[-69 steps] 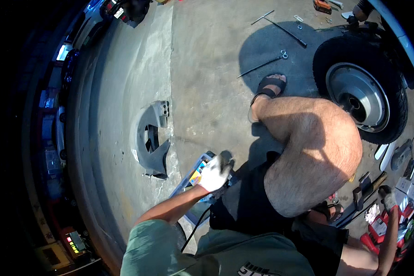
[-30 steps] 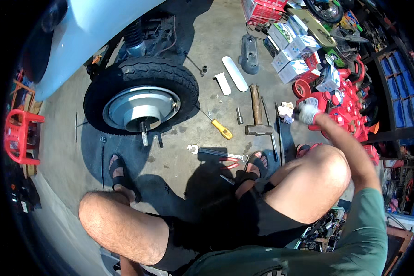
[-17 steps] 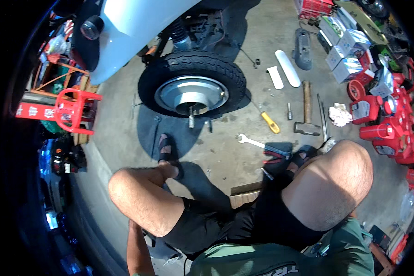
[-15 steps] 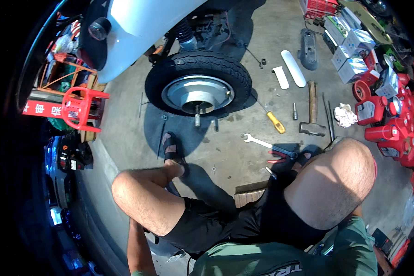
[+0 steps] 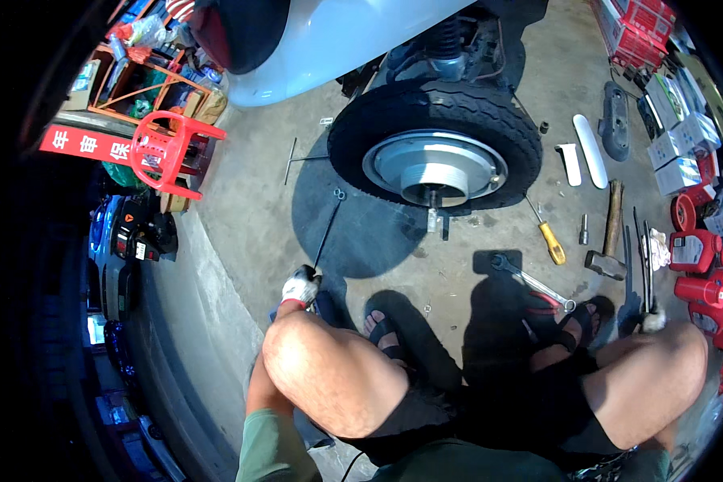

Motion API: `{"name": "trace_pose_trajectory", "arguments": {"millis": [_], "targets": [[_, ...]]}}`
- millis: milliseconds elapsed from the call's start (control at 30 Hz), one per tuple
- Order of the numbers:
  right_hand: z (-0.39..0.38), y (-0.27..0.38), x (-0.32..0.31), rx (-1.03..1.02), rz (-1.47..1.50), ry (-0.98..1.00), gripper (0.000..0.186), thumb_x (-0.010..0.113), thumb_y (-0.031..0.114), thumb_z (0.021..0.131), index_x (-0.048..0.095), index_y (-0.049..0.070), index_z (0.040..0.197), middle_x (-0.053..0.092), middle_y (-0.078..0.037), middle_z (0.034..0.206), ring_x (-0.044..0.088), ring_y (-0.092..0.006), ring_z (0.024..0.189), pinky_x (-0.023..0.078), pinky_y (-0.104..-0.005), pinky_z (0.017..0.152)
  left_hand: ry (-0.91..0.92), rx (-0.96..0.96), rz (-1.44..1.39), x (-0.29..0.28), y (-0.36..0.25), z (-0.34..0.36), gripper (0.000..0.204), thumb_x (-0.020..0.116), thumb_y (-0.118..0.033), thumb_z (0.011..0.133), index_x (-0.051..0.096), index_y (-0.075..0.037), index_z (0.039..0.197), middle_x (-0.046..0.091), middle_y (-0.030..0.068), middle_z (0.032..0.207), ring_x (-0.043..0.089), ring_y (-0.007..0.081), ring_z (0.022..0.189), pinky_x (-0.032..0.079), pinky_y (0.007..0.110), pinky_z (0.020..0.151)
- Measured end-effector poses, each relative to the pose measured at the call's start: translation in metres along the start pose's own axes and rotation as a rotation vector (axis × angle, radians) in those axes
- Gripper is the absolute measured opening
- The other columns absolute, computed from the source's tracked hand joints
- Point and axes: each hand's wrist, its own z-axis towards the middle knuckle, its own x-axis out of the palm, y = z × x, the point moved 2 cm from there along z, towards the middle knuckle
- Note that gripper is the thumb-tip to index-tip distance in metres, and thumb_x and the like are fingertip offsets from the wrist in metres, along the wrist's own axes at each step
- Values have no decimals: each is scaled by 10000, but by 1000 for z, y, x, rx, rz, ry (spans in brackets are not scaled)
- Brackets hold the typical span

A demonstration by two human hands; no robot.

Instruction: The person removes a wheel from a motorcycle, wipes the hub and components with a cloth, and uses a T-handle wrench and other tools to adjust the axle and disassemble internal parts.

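Observation:
My left hand (image 5: 300,286), in a white glove, is closed around the near end of a thin dark metal rod (image 5: 328,233) with a ring-like far end. At the right, my gloved right hand (image 5: 654,320) is partly hidden by my knee and closed at the near ends of slim dark metal bars (image 5: 645,257). The bars' shadow falls apart from them on the floor. In front of me stands a wheel with a black tyre (image 5: 435,100) and a silver hub (image 5: 434,173), a threaded axle jutting toward me. Neither hand touches it.
On the floor right of the wheel lie a yellow-handled screwdriver (image 5: 552,243), a hammer (image 5: 606,263), a socket (image 5: 584,230), a combination wrench (image 5: 534,283) and red-handled pliers (image 5: 545,302). Red bottles (image 5: 691,251) line the right. A red plastic chair (image 5: 171,157) stands left.
Both gloved hands have come into view, the left at the rod, the right at the bars. My view has shifted left, and my feet and knees have moved. The bars now appear lifted.

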Motion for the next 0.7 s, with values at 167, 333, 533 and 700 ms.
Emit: {"name": "trace_pose_trajectory", "arguments": {"millis": [167, 333, 533, 700], "targets": [[39, 76, -105, -274, -13, 48, 234, 587, -24, 614, 595, 21, 843, 573, -240, 786, 581, -423, 803, 474, -475, 707, -117, -68, -6, 49, -1, 101, 460, 606, -290, 875, 546, -46, 1259, 614, 256, 1199, 594, 406, 1132, 497, 454, 941], [57, 186, -138, -587, -628, 417, 209, 644, 43, 575, 598, 32, 778, 590, -210, 787, 585, -429, 750, 481, -466, 650, -428, 174, 289, 92, -7, 163, 255, 562, -57, 774, 605, 55, 999, 669, 207, 892, 662, 353, 815, 541, 438, 751], [43, 301, 21, -489, -46, 782, 99, 587, 13, 809, 620, 69, 884, 634, -91, 823, 615, -221, 755, 510, -376, 687, -206, -173, -418, 135, -3, 125, 305, 547, -147, 836, 601, 50, 1063, 674, 277, 1021, 663, 408, 950, 532, 482, 802], [-46, 449, 175, -645, 344, 774, 284, 600, 32, 823, 629, 46, 1105, 667, -186, 937, 635, -282, 831, 522, -402, 751, 347, -328, -1804, 147, -61, -14, 257, 437, -237, 951, 626, -64, 962, 577, 36, 696, 511, 147, 544, 401, 269, 452]]}}
